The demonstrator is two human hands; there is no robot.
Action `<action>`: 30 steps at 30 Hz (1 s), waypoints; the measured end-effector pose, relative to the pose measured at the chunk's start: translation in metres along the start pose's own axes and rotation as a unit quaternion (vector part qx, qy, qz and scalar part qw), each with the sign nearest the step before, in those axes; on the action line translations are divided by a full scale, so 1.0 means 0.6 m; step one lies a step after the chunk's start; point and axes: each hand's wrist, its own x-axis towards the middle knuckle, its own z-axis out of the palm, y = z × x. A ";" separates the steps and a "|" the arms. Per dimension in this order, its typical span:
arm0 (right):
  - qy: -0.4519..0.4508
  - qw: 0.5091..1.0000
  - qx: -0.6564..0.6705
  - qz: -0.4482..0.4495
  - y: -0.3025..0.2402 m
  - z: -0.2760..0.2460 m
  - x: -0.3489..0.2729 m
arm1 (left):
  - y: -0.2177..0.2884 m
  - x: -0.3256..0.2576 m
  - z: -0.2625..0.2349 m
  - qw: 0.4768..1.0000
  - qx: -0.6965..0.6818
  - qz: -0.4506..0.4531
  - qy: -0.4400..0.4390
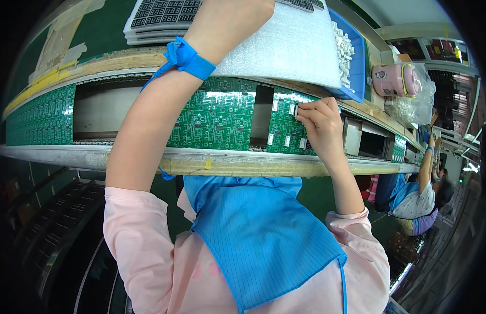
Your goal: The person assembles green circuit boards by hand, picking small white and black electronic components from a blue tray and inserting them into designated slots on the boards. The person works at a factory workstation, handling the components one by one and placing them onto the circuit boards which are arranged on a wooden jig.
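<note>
My right hand (322,121) is over a green circuit board (282,123) on the conveyor rail, thumb and fingers pinched together at a small white connector (296,111) near the board's right side. Several white connectors (287,141) stand upright on that board. My left hand (243,13) reaches across to the top edge of the view, above a white foam sheet (285,52); its fingers are cut off. A blue wrist strap (188,58) goes round the left wrist. Beneath the left forearm lies another green circuit board (217,118).
Stacked trays of black digit displays (164,13) sit at the far left, with more displays (303,4) at the top. A blue bin (358,68) holds white connectors (343,52). A pink container (388,80) stands beyond it. Another person (418,201) works farther along the line, at right.
</note>
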 end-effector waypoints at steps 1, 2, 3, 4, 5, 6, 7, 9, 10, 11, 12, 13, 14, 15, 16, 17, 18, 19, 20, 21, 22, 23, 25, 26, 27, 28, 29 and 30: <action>0.000 1.000 -0.009 -0.004 -0.003 -0.001 0.000 | -0.001 0.002 0.002 1.000 -0.015 -0.010 -0.002; -0.001 1.000 -0.018 -0.007 -0.005 -0.002 0.000 | -0.002 0.003 0.002 0.999 -0.030 -0.020 -0.004; -0.004 1.000 -0.028 -0.010 -0.007 -0.003 0.000 | -0.003 0.006 -0.001 0.997 -0.053 -0.052 -0.003; -0.006 0.999 -0.038 -0.013 -0.009 -0.004 0.000 | -0.006 0.010 -0.005 0.994 -0.076 -0.084 -0.002; -0.009 0.999 -0.047 -0.016 -0.009 -0.004 0.000 | -0.006 0.013 -0.007 0.988 -0.098 -0.116 0.000; -0.006 1.000 -0.023 -0.017 -0.006 -0.004 0.000 | 0.002 0.008 -0.006 0.990 -0.093 -0.106 0.029; -0.002 1.000 -0.004 -0.014 0.001 -0.002 -0.001 | 0.018 0.000 0.001 0.989 -0.093 -0.093 0.062; 0.004 1.000 0.011 -0.006 0.008 -0.003 -0.007 | 0.057 -0.027 -0.057 0.983 -0.144 -0.017 0.115; 0.004 1.000 0.007 -0.007 0.006 -0.003 -0.009 | 0.083 -0.043 -0.062 0.955 -0.237 0.046 0.170; 0.004 1.000 0.005 -0.010 0.006 -0.002 -0.008 | 0.108 -0.066 -0.076 0.924 -0.345 0.097 0.131; 0.007 1.000 0.011 -0.012 0.007 -0.001 -0.008 | 0.138 -0.094 -0.075 0.901 -0.407 0.121 0.090; 0.010 1.000 0.016 -0.012 0.008 -0.001 -0.008 | 0.153 -0.118 -0.079 0.893 -0.423 0.154 -0.001; 0.012 1.000 0.023 -0.015 0.008 0.001 -0.007 | 0.170 -0.142 -0.064 0.889 -0.427 0.166 -0.019; 0.006 1.000 0.026 -0.013 0.007 -0.001 -0.007 | 0.180 -0.160 -0.052 0.888 -0.428 0.165 -0.035; 0.001 0.999 0.030 -0.014 0.006 -0.004 -0.004 | 0.184 -0.175 -0.044 0.888 -0.427 0.163 -0.051; -0.005 0.999 0.034 -0.015 0.006 -0.004 -0.002 | 0.187 -0.184 -0.038 0.888 -0.426 0.161 -0.068; -0.003 0.999 0.033 -0.011 0.007 -0.004 -0.003 | 0.187 -0.186 -0.038 0.888 -0.426 0.159 -0.071; -0.002 0.999 0.033 -0.008 0.008 -0.004 -0.003 | 0.187 -0.188 -0.038 0.888 -0.427 0.156 -0.074; 0.000 0.999 0.032 -0.005 0.009 -0.003 -0.003 | 0.187 -0.189 -0.038 0.888 -0.427 0.154 -0.077; 0.000 0.999 0.032 -0.004 0.009 -0.002 -0.004 | 0.189 -0.190 -0.038 0.889 -0.426 0.151 -0.074; 0.000 0.999 0.032 -0.002 0.007 -0.001 -0.004 | 0.191 -0.192 -0.036 0.890 -0.424 0.149 -0.071; -0.001 0.999 0.032 -0.001 0.006 0.000 -0.004 | 0.192 -0.192 -0.035 0.892 -0.423 0.146 -0.069; 0.000 0.999 0.032 0.002 0.007 0.001 -0.005 | 0.195 -0.194 -0.035 0.892 -0.423 0.142 -0.063; 0.001 0.999 0.033 0.003 0.007 0.001 -0.005 | 0.195 -0.195 -0.034 0.893 -0.424 0.140 -0.061; -0.003 1.000 0.030 0.001 0.007 0.000 -0.004 | 0.194 -0.195 -0.035 0.889 -0.430 0.139 -0.070; -0.007 1.000 0.028 0.000 0.006 -0.001 -0.002 | 0.193 -0.194 -0.036 0.885 -0.437 0.137 -0.079; -0.011 1.000 0.026 -0.002 0.005 -0.002 -0.001 | 0.192 -0.194 -0.037 0.882 -0.444 0.135 -0.088; -0.012 1.000 0.026 0.000 0.005 -0.003 -0.001 | 0.192 -0.194 -0.036 0.881 -0.446 0.133 -0.084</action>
